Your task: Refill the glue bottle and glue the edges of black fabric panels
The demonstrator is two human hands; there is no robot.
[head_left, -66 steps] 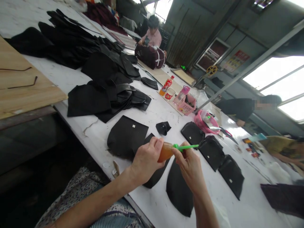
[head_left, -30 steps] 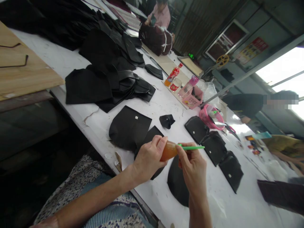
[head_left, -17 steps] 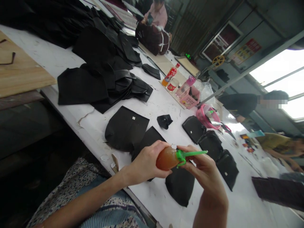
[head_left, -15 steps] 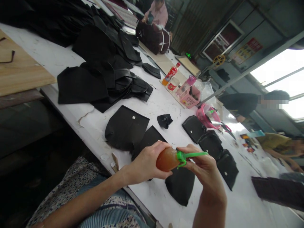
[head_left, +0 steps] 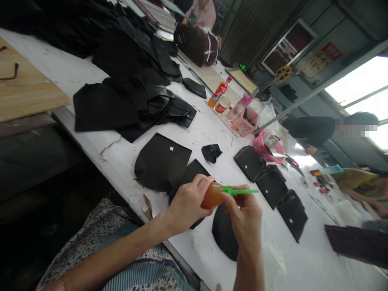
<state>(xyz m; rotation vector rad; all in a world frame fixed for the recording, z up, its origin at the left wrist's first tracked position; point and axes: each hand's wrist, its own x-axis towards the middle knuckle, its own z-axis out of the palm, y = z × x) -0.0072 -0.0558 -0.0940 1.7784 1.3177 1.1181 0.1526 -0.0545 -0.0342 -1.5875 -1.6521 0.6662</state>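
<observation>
My left hand (head_left: 185, 206) is wrapped round a small bottle of amber liquid (head_left: 211, 196) held above the white table (head_left: 91, 87). A long green nozzle (head_left: 241, 191) sticks out of the bottle to the right. My right hand (head_left: 244, 216) is closed on the green cap at the base of that nozzle. Under my hands lie two black cut pieces, one squarish (head_left: 188, 174) and one rounded (head_left: 222, 236). A larger black piece with a small white tag (head_left: 162, 161) lies just to the left.
Three black tagged pieces (head_left: 271, 186) lie in a row to the right. A heap of black cut pieces (head_left: 136, 93) covers the far left. Drink bottles (head_left: 220, 91), a pink box (head_left: 244, 125) and a pink basket (head_left: 268, 147) stand behind. Other people work at the table's far end and right.
My right hand had turned palm up under the cap half a second ago; now it is rotated back over the cap, fingers gripping. The bottle has stayed in my left hand.
</observation>
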